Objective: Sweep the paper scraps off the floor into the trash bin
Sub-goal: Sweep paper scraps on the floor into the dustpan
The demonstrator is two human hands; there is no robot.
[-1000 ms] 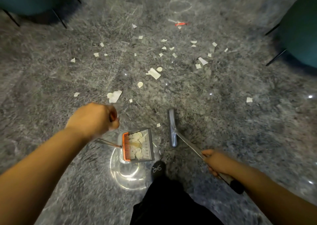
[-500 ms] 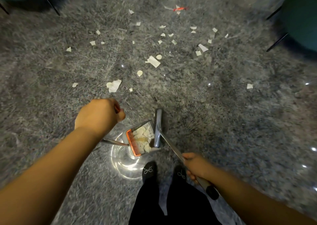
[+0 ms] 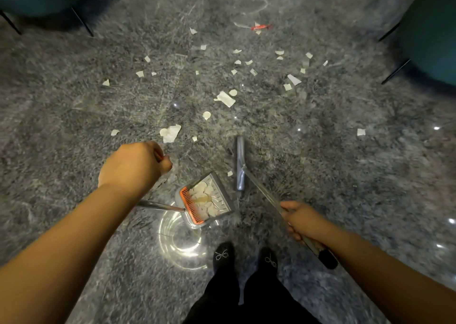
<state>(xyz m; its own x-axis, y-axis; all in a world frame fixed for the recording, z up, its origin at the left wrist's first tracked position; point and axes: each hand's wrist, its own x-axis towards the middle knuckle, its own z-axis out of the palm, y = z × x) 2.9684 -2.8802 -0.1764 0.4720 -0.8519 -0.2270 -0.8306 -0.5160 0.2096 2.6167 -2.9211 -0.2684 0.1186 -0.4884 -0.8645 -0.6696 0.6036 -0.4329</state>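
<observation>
Left hand (image 3: 130, 168) fisted on dustpan (image 3: 206, 201) handle, scraps (image 3: 223, 98) strewn across floor (image 3: 345, 175), broom (image 3: 240, 163) gripped by curled right hand (image 3: 302, 221), beside dustpan.

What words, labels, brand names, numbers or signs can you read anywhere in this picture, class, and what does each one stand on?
None can be read.
The dustpan, the broom and the paper scraps show no print.
The red scrap is too small to tell.
The faint looping mark on the floor is no clear character.
The shoes bear only a bow-shaped ornament, no letters.
</observation>
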